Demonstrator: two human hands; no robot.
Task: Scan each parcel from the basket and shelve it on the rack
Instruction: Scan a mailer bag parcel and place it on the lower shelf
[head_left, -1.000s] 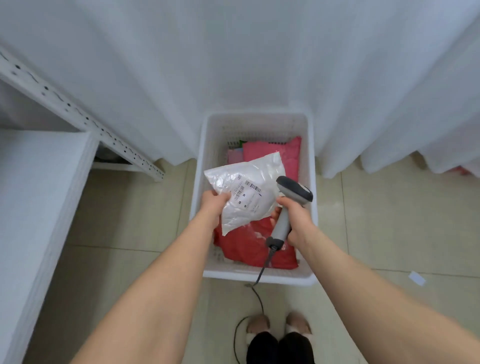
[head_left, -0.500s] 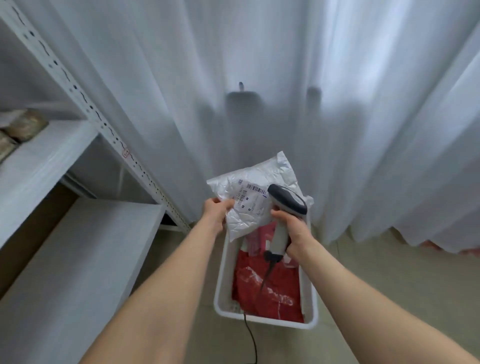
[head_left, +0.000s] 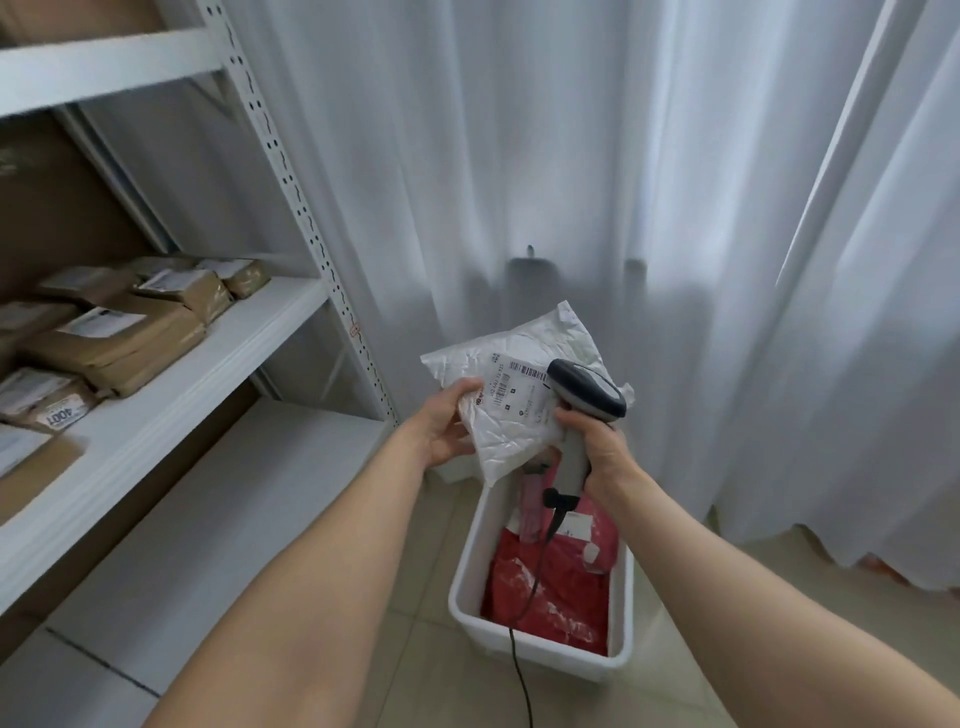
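**Scanning stage, head view.** A white, crinkled padded-plastic parcel was held in the air by 2 hands above the far end of a white rectangular plastic basket. The basket stood on a beige tiled floor.

The left hand pinched the parcel's left edge. Its thumb lay on the front face, at the edge of the printed paper label; its other fingers were hidden behind the parcel.

The right hand gripped the pale grey handle of a handheld barcode scanner, fingers curled tightly round it. The scanner's dark grey, rounded head overlapped the parcel's right side, just beside the label's barcode. Whether head and parcel touched could not be told.

A thin black cable ran from the base of the handle down across the basket and over its near rim.

Inside the basket lay wrinkled, glossy red plastic-film parcels, with a pink one at the far end, below the scanner.

Left of the basket stood a white metal rack with perforated uprights and flat shelves. On 1 shelf, higher than the basket, lay several brown tape-wrapped parcels bearing white labels.

Behind the basket hung a white, softly pleated fabric curtain.
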